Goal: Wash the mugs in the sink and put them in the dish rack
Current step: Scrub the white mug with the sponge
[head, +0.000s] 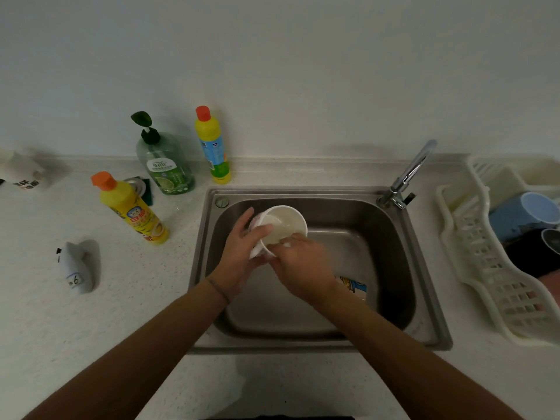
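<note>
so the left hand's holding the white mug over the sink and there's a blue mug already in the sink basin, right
Not quite. The left hand does hold the white mug over the sink, but the blue mug lies in the dish rack, as the head view shows.

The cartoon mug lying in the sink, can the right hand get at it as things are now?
Probably yes. The cartoon mug lies in the sink just below the right hand, with nothing over it. But that hand is busy at the rim of the white mug gripped by the left hand.
</note>
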The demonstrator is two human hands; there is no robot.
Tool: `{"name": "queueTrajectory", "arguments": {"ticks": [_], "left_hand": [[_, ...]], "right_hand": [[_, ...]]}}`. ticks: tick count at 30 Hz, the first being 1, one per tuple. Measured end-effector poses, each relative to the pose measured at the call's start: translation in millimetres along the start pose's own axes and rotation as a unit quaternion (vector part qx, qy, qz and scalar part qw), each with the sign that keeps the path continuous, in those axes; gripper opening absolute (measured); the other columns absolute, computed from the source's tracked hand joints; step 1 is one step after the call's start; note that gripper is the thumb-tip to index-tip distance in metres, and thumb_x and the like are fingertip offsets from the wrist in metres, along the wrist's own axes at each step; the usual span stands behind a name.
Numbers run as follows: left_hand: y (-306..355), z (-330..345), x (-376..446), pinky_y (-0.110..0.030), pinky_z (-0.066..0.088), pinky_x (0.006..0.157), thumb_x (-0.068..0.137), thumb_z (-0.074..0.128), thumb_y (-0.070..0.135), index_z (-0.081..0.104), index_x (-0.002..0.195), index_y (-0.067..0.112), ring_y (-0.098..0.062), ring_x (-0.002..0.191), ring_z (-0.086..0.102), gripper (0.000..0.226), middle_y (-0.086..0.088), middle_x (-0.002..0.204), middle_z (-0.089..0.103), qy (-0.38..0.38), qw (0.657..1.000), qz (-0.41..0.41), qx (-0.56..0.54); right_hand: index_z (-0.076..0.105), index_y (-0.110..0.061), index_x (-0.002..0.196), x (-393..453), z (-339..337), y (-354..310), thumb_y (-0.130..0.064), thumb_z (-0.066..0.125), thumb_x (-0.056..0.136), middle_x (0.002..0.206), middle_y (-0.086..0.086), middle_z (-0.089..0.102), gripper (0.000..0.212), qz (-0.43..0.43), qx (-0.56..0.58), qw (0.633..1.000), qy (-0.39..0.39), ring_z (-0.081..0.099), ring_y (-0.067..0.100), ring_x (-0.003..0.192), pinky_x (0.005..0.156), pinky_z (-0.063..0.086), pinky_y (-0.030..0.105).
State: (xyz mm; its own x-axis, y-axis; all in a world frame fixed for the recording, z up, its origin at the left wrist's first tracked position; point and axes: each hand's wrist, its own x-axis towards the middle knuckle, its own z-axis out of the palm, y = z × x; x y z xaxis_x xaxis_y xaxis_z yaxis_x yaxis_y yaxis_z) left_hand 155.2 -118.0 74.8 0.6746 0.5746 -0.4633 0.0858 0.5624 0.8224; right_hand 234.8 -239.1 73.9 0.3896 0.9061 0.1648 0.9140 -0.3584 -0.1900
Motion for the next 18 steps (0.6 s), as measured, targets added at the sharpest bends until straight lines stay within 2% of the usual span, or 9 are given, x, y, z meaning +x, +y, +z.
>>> {"name": "queueTrajectory", "arguments": {"ticks": [3,5,7,10,12,14,15,16,18], "left_hand": [[-11.1,3.6,-6.5,-0.035,0.06,0.069,0.08,0.078,0.022,0.039,0.154,0.029,-0.029,0.121,0.062,0.084,-0.006,0.139,0.055,0.018,0.997,0.002,-0.076],[-19.7,10.1,-9.5,-0.036,0.061,0.076,0.081,0.08,0.019,0.039,0.153,0.029,-0.03,0.122,0.062,0.084,-0.009,0.14,0.057,0.032,0.996,0.011,-0.085],[-24.0,17.4,-12.4,-0.035,0.06,0.084,0.09,0.074,0.014,0.038,0.153,0.026,-0.028,0.118,0.063,0.073,-0.009,0.137,0.059,0.059,0.995,0.042,-0.063],[-24.9,13.6,-8.7,-0.028,0.057,0.078,0.091,0.074,0.011,0.042,0.149,0.025,-0.025,0.115,0.063,0.068,-0.008,0.135,0.058,0.094,0.994,0.057,-0.023],[-21.8,3.3,-4.1,-0.033,0.057,0.073,0.089,0.074,0.01,0.048,0.145,0.025,-0.031,0.116,0.063,0.063,-0.012,0.136,0.059,0.102,0.994,0.045,-0.015],[-21.1,-5.6,-1.5,-0.037,0.059,0.066,0.09,0.07,0.005,0.051,0.142,0.026,-0.036,0.116,0.062,0.059,-0.013,0.135,0.059,0.09,0.995,0.036,-0.003],[-22.2,-6.1,-0.6,-0.037,0.06,0.064,0.091,0.068,0.003,0.052,0.142,0.026,-0.035,0.116,0.061,0.058,-0.012,0.134,0.058,0.082,0.996,0.04,0.005],[-23.3,-3.9,-1.0,-0.037,0.06,0.065,0.091,0.067,0.001,0.053,0.141,0.025,-0.034,0.115,0.061,0.058,-0.011,0.134,0.058,0.079,0.996,0.044,0.012],[-26.7,1.8,-0.8,-0.039,0.061,0.074,0.088,0.071,0.001,0.056,0.139,0.023,-0.033,0.116,0.061,0.057,-0.01,0.132,0.06,0.086,0.994,0.061,0.023]], "right_hand": [[0.074,-0.022,0.103,1.9,-1.2,-8.0,-0.046,0.027,0.105,0.092,0.001,0.075,0.053,0.056,0.035,0.998,0.002,0.069,0.022,0.082,0.064,0.056,0.04],[0.074,-0.019,0.102,1.7,-5.5,-13.8,-0.046,0.022,0.102,0.092,0.001,0.075,0.059,0.091,0.077,0.993,0.019,0.07,0.02,0.079,0.067,0.057,0.04],[0.075,-0.015,0.101,0.0,-5.7,-26.3,-0.038,0.028,0.101,0.089,0.001,0.075,0.052,0.109,0.12,0.986,0.03,0.07,0.018,0.074,0.068,0.058,0.037],[0.074,-0.015,0.101,-4.6,-0.8,-38.6,-0.03,0.042,0.099,0.085,0.001,0.074,0.035,0.12,0.198,0.972,0.047,0.068,0.017,0.071,0.066,0.058,0.038],[0.068,-0.02,0.117,-9.5,4.4,-26.3,-0.032,0.045,0.1,0.103,0.001,0.074,0.031,0.048,0.179,0.983,-0.013,0.068,0.019,0.09,0.076,0.058,0.04],[0.06,-0.023,0.132,-12.5,7.7,-4.2,-0.023,0.054,0.097,0.127,0.003,0.066,0.036,-0.039,0.057,0.993,-0.094,0.058,0.026,0.12,0.091,0.056,0.046],[0.058,-0.023,0.135,-13.7,9.1,1.8,-0.016,0.058,0.094,0.133,0.004,0.063,0.041,-0.045,0.028,0.992,-0.113,0.052,0.029,0.129,0.096,0.053,0.048],[0.059,-0.021,0.135,-14.8,10.7,-0.6,-0.013,0.059,0.092,0.134,0.005,0.063,0.043,-0.028,0.023,0.993,-0.112,0.051,0.03,0.13,0.097,0.053,0.047],[0.065,-0.016,0.125,-13.2,8.5,-22.0,-0.012,0.056,0.093,0.117,0.007,0.07,0.034,0.071,0.147,0.984,-0.071,0.064,0.026,0.109,0.088,0.057,0.045]]}}
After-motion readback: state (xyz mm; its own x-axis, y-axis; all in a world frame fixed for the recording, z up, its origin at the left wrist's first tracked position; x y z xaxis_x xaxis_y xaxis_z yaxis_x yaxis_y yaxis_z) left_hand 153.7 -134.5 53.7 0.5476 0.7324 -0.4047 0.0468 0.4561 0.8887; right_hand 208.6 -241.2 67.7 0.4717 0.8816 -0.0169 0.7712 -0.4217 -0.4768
